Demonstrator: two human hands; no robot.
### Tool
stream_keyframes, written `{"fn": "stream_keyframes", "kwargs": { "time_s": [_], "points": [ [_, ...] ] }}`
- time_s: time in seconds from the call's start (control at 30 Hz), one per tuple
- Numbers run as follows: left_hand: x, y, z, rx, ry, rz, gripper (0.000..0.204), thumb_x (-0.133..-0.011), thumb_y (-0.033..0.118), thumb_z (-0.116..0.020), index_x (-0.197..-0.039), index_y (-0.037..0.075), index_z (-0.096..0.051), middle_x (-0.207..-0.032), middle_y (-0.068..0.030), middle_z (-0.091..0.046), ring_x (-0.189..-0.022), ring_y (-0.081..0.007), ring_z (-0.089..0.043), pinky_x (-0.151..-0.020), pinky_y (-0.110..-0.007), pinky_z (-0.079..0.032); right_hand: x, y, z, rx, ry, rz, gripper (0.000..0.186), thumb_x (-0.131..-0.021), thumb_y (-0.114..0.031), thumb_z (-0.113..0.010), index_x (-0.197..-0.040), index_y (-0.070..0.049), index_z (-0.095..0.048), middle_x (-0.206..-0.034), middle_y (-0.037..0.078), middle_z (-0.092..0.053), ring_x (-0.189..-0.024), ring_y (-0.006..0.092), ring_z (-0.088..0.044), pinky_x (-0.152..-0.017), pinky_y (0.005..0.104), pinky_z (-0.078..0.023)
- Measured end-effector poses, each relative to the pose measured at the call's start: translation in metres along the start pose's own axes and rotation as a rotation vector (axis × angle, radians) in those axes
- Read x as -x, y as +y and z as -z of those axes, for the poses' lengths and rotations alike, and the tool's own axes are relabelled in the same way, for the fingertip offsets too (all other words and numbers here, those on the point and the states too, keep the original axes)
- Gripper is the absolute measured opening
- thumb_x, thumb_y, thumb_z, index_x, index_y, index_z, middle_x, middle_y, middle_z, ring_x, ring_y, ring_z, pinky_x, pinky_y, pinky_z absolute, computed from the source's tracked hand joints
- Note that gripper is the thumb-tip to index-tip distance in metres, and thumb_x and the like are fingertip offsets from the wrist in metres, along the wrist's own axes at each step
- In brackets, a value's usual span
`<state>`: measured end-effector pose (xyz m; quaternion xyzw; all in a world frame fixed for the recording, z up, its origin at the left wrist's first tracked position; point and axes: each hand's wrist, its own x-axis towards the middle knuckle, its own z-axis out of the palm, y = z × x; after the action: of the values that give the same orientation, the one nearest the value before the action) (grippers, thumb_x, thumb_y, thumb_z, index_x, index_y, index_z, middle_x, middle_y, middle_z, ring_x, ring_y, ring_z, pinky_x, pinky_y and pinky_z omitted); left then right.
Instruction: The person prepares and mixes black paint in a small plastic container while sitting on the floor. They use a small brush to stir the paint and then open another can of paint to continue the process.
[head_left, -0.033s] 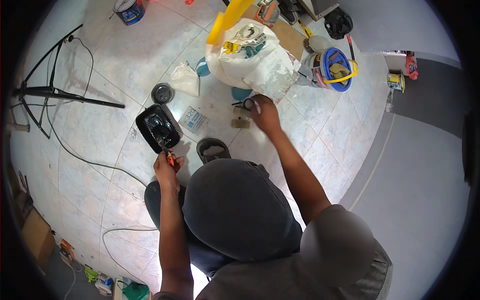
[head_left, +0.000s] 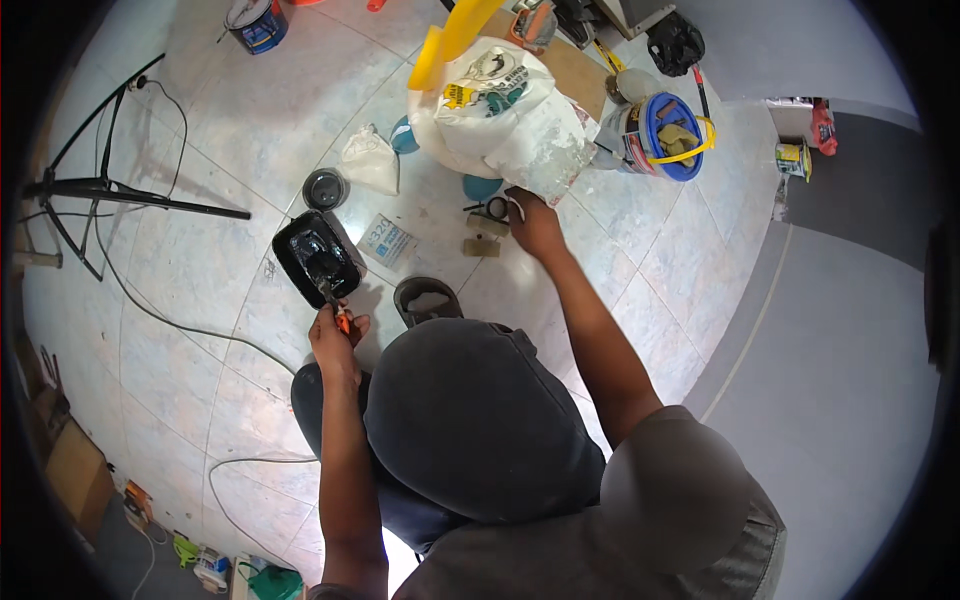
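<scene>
My left hand (head_left: 336, 337) is closed around the orange handle of a flat-bladed tool (head_left: 341, 318). The tool's dark end rests in a black rectangular tray (head_left: 318, 226) holding glossy black stuff. Out to the right, my right hand (head_left: 537, 224) is low over the floor with its fingers bent but apart, beside a dark ring-shaped thing (head_left: 497, 207). Its fingertips are close to the lower edge of a white plastic sack (head_left: 470, 130). Below the ring lies a small tan block (head_left: 481, 247). Between tray and block is a printed packet (head_left: 388, 240).
A dark round cup (head_left: 325, 188) and a small white bag (head_left: 370, 160) stand beyond the tray. Back right is a bucket (head_left: 640, 140) with a yellow handle. A black tripod (head_left: 150, 192) and a cable (head_left: 180, 322) occupy the left floor. My shoe (head_left: 425, 300) is near the tray.
My right hand has shifted slightly to the right, off the ring-shaped thing, which now shows more fully. My left hand and the tool stay in place.
</scene>
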<state>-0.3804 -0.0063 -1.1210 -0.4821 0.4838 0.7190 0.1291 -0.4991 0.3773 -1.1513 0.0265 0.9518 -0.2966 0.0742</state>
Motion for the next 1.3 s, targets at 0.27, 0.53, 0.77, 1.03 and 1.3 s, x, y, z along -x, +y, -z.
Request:
{"fn": "stream_keyframes", "kwargs": {
  "time_s": [0.27, 0.53, 0.77, 1.03, 1.3],
  "points": [
    [0.004, 0.002, 0.018, -0.030, -0.035, -0.066, 0.040, -0.115, 0.032, -0.047, -0.110, 0.001, -0.072, -0.081, -0.0023, -0.061, -0.066, -0.0160, -0.067, -0.070, -0.032, -0.060, -0.059, 0.024, -0.028, 0.324, -0.631, 0.174, 0.033, -0.098, -0.031, -0.068, -0.117, -0.006, -0.078, -0.117, 0.019, -0.078, -0.106, 0.0356, -0.075, -0.096, 0.0447, -0.058],
    [0.006, 0.001, 0.012, 0.056, -0.040, -0.076, 0.037, -0.117, 0.030, -0.048, -0.108, 0.004, -0.072, -0.081, -0.0013, -0.062, -0.066, -0.0129, -0.062, -0.069, -0.031, -0.057, -0.050, 0.071, -0.057, 0.251, -0.225, 0.031, 0.038, -0.086, -0.040, -0.081, -0.094, -0.003, -0.079, -0.099, 0.022, -0.079, -0.093, 0.0386, -0.077, -0.081, 0.0481, -0.059],
    [0.004, 0.003, 0.028, 0.044, 0.002, -0.097, 0.038, -0.117, 0.030, -0.047, -0.107, 0.003, -0.073, -0.078, -0.0007, -0.060, -0.065, -0.0129, -0.061, -0.069, -0.030, -0.056, -0.046, 0.046, -0.075, 0.077, -0.290, -0.238, 0.046, -0.076, -0.039, -0.092, -0.097, 0.000, -0.078, -0.095, 0.021, -0.080, -0.085, 0.0366, -0.078, -0.077, 0.0480, -0.059],
    [0.000, -0.004, 0.033, 0.041, 0.018, -0.088, 0.039, -0.117, 0.029, -0.046, -0.108, 0.002, -0.073, -0.079, -0.0006, -0.060, -0.065, -0.0125, -0.061, -0.069, -0.029, -0.056, -0.037, 0.040, -0.088, 0.058, -0.125, -0.264, 0.050, -0.074, -0.035, -0.090, -0.109, -0.002, -0.078, -0.094, 0.019, -0.081, -0.086, 0.0362, -0.079, -0.077, 0.0470, -0.062],
    [-0.006, -0.008, 0.035, 0.068, -0.009, -0.096, 0.039, -0.117, 0.029, -0.046, -0.109, 0.003, -0.073, -0.079, -0.0010, -0.062, -0.066, -0.0124, -0.062, -0.070, -0.029, -0.055, -0.014, 0.026, -0.086, 0.285, -0.075, -0.189, 0.022, -0.082, -0.022, -0.074, -0.098, -0.008, -0.079, -0.096, 0.016, -0.079, -0.093, 0.0387, -0.077, -0.083, 0.0550, -0.058]
  ]
}}
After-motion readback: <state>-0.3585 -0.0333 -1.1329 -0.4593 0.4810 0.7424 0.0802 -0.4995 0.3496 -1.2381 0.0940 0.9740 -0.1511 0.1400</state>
